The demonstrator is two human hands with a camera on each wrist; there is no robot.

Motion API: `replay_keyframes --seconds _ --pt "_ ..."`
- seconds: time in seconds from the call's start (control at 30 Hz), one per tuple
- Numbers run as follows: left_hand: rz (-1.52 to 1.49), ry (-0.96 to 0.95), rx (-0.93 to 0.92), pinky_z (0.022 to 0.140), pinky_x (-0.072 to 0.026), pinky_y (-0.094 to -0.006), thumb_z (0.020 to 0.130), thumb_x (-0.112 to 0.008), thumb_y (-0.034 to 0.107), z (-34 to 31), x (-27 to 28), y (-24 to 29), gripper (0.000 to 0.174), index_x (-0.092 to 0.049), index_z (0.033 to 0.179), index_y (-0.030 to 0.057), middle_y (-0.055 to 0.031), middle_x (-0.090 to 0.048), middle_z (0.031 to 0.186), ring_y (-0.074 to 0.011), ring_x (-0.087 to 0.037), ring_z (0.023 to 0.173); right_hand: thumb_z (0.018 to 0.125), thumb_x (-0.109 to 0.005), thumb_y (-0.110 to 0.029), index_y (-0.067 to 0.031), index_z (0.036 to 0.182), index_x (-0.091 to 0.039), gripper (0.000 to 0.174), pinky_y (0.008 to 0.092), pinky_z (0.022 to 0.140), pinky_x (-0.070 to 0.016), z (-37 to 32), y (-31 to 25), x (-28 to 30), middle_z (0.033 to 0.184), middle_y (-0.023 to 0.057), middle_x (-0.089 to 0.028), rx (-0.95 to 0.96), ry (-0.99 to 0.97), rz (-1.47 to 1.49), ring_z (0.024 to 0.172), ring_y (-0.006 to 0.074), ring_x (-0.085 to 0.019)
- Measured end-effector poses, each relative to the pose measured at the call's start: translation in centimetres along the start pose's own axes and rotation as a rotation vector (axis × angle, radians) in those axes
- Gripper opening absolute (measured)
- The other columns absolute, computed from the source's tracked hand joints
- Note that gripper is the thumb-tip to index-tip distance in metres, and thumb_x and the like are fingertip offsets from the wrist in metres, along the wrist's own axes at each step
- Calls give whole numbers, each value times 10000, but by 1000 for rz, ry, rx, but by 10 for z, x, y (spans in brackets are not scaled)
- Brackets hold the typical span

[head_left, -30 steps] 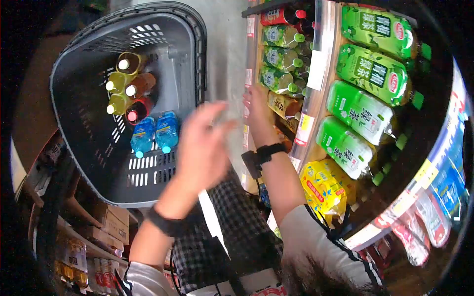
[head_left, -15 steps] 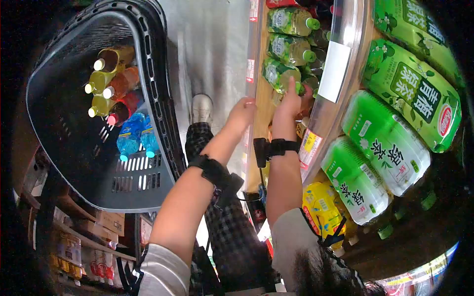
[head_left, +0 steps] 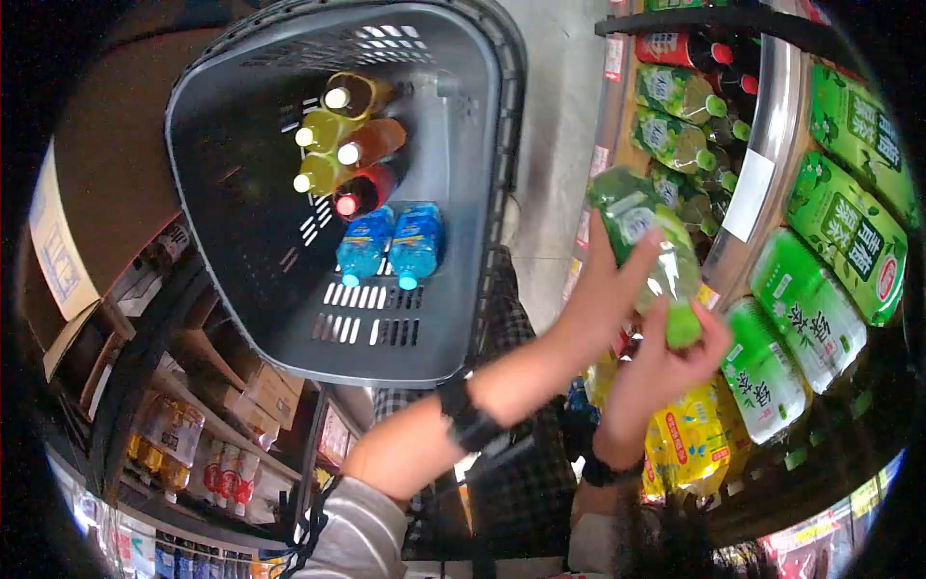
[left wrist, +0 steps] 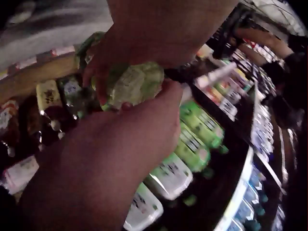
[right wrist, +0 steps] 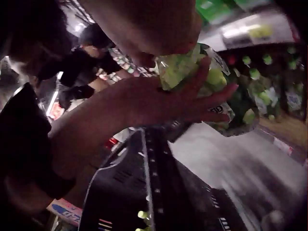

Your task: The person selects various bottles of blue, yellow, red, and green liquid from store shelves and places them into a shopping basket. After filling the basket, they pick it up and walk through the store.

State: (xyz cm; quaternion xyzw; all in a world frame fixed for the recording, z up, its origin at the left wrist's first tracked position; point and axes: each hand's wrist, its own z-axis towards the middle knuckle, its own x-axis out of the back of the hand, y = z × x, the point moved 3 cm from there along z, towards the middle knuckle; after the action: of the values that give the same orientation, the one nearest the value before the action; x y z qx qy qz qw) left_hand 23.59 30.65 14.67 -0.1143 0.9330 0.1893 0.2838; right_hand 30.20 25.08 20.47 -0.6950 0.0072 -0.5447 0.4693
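A clear plastic bottle with green label and green cap hangs tilted in front of the shelf, its cap pointing down toward my body. My left hand grips the bottle's body, fingers spread along its side; they lie over the label in the right wrist view. Round the cap end curl the fingers and thumb of my right hand. In the left wrist view the bottle lies between both hands, partly covered by them. Left of the hands stands a dark grey shopping basket holding two blue bottles and several others.
Matching green-capped bottles lie on the lower shelf at right. Above them, green tea multipacks and a yellow pack sit behind a clear shelf edge. Cardboard boxes fill shelving at lower left. Another person appears in the right wrist view.
Half a second ago my right hand was at the bottles on the lower shelf. Now one is off the shelf in both hands, and the head view has turned left toward the basket.
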Motion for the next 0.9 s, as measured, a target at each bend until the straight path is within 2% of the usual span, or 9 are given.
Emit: replay_keyframes --seconds 0.03,0.13,0.23,0.37,0.43,0.5,0.67,0.8,0.9 --pt "0 -4 -79 851 -367 -319 843 -484 263 -25 -5 20 689 -19 1294 29 -145 -374 1194 -194 -400 1073 637 -704 -110 -33 906 -471 364 292 642 -451 -6 -21 13 878 94 -465 232 22 -111 772 208 -513" --pt "19 -17 -322 943 -278 -301 854 -461 127 -90 -11 76 738 113 1303 7 -167 -282 1261 -209 -337 1130 701 -629 -88 -64 988 -425 353 315 713 -415 -23 -97 21 888 72 -455 357 -7 349 808 151 -466" --pt "34 -22 -502 932 -292 -298 848 -441 62 -135 2 116 750 156 1302 32 -162 -223 1289 -218 -330 1133 696 -628 -126 -62 1000 -406 382 298 740 -399 -33 -129 30 910 70 -443 352 -329 164 829 150 -453" --pt "31 143 -430 884 -353 -299 844 -455 57 -159 47 152 768 159 1305 56 -158 -296 1245 -202 -384 1080 674 -646 -70 -52 976 -427 373 277 750 -397 -47 -181 -7 909 55 -444 380 -450 162 836 148 -457" --pt "22 162 -288 839 -394 -288 850 -473 119 -152 78 163 776 152 1304 51 -153 -363 1197 -190 -442 1020 660 -663 -8 -44 931 -458 342 243 734 -402 -63 -186 -37 893 48 -450 105 -473 274 858 128 -459" --pt "56 128 -184 750 -446 -276 845 -496 188 -137 113 163 800 142 1307 47 -132 -431 1145 -177 -508 940 653 -689 -66 -37 879 -485 306 247 625 -439 -72 -171 -76 792 55 -517 -58 -383 330 731 131 -517" --pt "46 100 -250 961 -247 -261 803 -512 174 -77 196 112 672 -128 1318 -23 -162 -306 1303 -183 -333 1176 683 -658 -94 -30 850 -441 281 213 558 -450 -73 -123 -186 716 66 -517 -432 -417 489 606 111 -522" --pt "176 169 -293 994 -193 -276 815 -482 180 -33 232 81 638 -145 1314 -28 -170 -262 1334 -191 -257 1230 655 -654 -208 -2 840 -439 350 323 531 -480 -73 -79 -253 675 140 -564 -83 -396 -73 616 195 -567" --pt "120 239 -288 946 -271 -275 823 -467 175 -26 238 86 553 -233 1282 -28 -138 -357 1272 -202 -380 1125 630 -636 -291 -20 807 -476 361 374 650 -456 -69 -52 -291 713 153 -561 -178 -469 -179 679 286 -581"
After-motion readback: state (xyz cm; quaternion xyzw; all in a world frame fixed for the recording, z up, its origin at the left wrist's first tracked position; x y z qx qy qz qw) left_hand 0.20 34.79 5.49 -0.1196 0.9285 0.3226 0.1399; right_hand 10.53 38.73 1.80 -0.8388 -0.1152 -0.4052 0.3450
